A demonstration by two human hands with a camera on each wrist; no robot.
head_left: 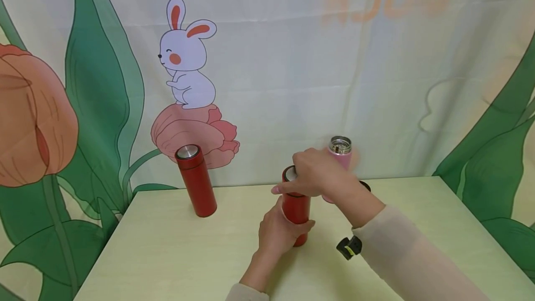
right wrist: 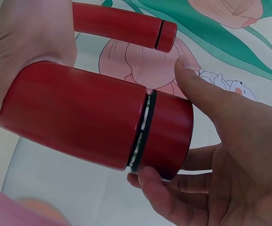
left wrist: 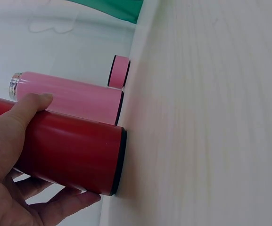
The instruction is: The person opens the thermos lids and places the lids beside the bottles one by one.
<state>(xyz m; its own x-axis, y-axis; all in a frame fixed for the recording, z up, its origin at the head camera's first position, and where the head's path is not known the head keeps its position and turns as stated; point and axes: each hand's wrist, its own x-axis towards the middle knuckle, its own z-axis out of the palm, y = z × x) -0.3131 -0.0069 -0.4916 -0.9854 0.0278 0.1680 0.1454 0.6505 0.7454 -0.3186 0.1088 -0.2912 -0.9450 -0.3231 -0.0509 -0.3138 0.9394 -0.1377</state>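
A red thermos point(head_left: 296, 210) stands upright on the table, and my left hand point(head_left: 277, 229) grips its body from the left. My right hand point(head_left: 313, 171) is at its top, with fingers curled around the red lid point(right wrist: 168, 134). In the right wrist view a thin gap with a pale ring shows between lid and body. The thumb point(right wrist: 199, 92) lies stretched along the lid's other side. Behind stands a pink thermos point(left wrist: 74, 96) without its lid, its steel mouth point(head_left: 340, 145) bare. The pink lid point(left wrist: 119, 71) sits on the table beside it, mostly hidden by my right arm in the head view.
Another red thermos point(head_left: 196, 182), with its lid on, stands at the table's back left. A pale cloth backdrop point(head_left: 276, 78) printed with a rabbit and flowers hangs behind the table point(head_left: 175, 259). A small black device point(head_left: 349, 247) sits at my right wrist.
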